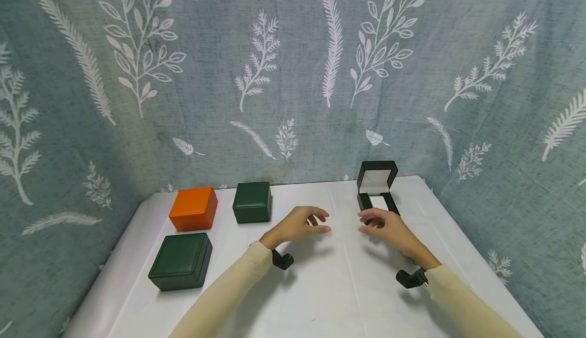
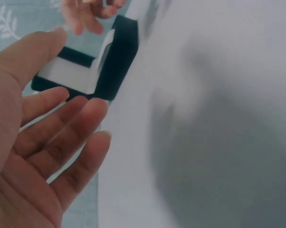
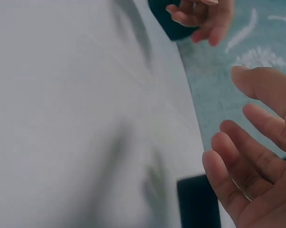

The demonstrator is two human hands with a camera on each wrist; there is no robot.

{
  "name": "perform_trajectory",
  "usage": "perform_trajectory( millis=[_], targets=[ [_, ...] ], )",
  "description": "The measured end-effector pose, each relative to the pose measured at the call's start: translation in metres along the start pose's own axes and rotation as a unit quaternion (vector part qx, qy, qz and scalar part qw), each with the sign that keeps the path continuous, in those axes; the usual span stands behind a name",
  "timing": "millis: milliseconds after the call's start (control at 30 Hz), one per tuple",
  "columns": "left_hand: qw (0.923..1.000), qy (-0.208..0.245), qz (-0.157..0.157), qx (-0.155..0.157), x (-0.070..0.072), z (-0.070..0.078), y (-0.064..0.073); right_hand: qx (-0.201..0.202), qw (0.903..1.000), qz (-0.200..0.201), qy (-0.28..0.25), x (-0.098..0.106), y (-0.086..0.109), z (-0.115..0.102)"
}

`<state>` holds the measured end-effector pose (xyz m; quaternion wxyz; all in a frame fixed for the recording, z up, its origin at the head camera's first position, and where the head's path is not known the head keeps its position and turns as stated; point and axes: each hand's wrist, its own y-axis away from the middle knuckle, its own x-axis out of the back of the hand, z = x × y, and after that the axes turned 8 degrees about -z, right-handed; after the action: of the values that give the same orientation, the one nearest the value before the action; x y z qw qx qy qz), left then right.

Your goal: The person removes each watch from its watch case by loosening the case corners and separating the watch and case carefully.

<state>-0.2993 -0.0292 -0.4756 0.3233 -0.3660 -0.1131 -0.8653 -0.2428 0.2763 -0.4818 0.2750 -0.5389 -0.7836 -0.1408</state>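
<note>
My left hand hovers over the middle of the white table, fingers loosely bent and holding nothing. To its right my right hand is also raised above the cloth, fingers relaxed, with a gap between the two hands. Just beyond the right hand stands a dark hinged box, lid up, showing a white lining and a white insert; the hand overlaps its front edge in the head view. Behind the left hand sits a small closed green box. In the left wrist view the open box appears past the fingers.
At the table's left side an orange box stands closed, with a larger closed green box in front of it. A blue-grey leaf-patterned curtain borders the back and sides of the white tabletop.
</note>
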Motion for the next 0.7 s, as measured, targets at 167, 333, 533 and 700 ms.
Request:
perform_trajectory(
  millis=[167, 333, 533, 700],
  targets=[
    [1.0000, -0.001, 0.001, -0.008, -0.007, 0.000, 0.016, 0.011, 0.9997, -0.020, -0.007, -0.020, 0.004, -0.003],
    [0.9996, -0.008, -0.011, -0.023, -0.013, 0.003, 0.030, 0.015, 0.9980, -0.048, -0.037, -0.034, 0.011, -0.008],
    [0.9995, -0.002, -0.017, -0.025, -0.016, 0.009, 0.048, 0.031, 0.9979, -0.052, -0.023, -0.045, 0.018, -0.011],
    [0.9994, 0.008, -0.027, -0.020, -0.019, 0.011, 0.061, 0.023, 0.9970, -0.068, -0.030, -0.054, 0.021, -0.010]
  ],
)
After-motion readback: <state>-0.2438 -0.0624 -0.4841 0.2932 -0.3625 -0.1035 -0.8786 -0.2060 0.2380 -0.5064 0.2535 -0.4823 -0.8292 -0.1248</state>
